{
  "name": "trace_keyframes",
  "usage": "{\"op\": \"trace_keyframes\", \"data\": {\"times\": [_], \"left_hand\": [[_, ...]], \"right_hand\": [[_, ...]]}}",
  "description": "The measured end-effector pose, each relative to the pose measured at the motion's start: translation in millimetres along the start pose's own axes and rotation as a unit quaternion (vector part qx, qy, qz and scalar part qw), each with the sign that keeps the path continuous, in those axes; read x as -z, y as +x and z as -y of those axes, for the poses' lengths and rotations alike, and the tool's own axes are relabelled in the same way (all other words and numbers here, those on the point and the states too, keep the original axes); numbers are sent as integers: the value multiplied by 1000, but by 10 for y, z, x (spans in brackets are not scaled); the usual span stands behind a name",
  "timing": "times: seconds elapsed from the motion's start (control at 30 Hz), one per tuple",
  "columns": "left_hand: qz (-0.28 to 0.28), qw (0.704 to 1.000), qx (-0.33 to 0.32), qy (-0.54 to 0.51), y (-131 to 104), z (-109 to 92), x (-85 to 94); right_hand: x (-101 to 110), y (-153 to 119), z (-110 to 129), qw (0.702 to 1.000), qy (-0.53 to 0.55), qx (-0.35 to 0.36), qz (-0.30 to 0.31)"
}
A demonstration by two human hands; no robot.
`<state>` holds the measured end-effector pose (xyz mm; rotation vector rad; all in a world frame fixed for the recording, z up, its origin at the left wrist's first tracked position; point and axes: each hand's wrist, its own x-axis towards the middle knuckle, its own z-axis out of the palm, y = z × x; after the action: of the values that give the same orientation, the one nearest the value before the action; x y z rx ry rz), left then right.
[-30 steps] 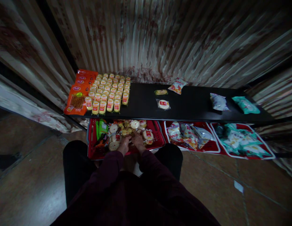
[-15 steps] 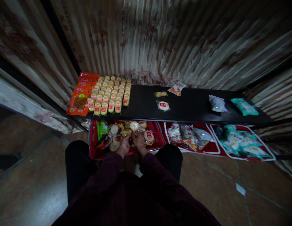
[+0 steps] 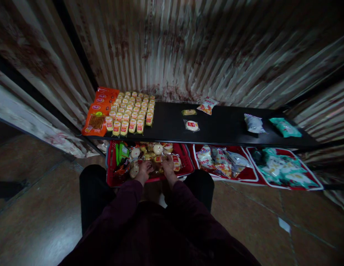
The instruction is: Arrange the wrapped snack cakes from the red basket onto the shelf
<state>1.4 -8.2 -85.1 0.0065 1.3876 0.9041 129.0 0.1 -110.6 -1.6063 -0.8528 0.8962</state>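
Note:
Both hands are inside the left red basket, among wrapped snacks. My left hand touches packets beside a round wrapped cracker; its fingertips are too dark to read. My right hand lies against packets, just left of a round white snack with a red label; what its fingers grip cannot be made out. A green packet lies at the basket's left end. On the black shelf above, small yellow wrapped cakes stand in rows beside an orange bag.
A small yellow packet, a round white snack, a red-and-white bag, a pale bag and a teal bag lie apart on the shelf. Two more red baskets hold bags at the right.
My hands have moved apart, the right one slightly rightward. A small yellow packet now shows between them. The whole view has shifted slightly.

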Motion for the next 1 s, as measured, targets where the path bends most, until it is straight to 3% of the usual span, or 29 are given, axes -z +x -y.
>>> {"op": "trace_keyframes", "data": {"times": [0.2, 0.37, 0.63, 0.9, 1.0], "left_hand": [[30, 999, 13, 1, -36, -17, -25], [88, 995, -5, -48, -67, -73, -81], [78, 991, -74, -77, -71, -292, -47], [58, 992, -70, -86, -92, -361, -34], [51, 993, -76, -79, -68, -336, -14]], "right_hand": [[-42, 0, 63, 998, 61, -20, -19], [-122, -50, 188, 983, 144, -107, -30], [-137, -215, 299, 960, 179, -209, 58], [-169, -190, 289, 967, 176, -172, 71], [-169, -162, 278, 972, 179, -145, 48]]}}
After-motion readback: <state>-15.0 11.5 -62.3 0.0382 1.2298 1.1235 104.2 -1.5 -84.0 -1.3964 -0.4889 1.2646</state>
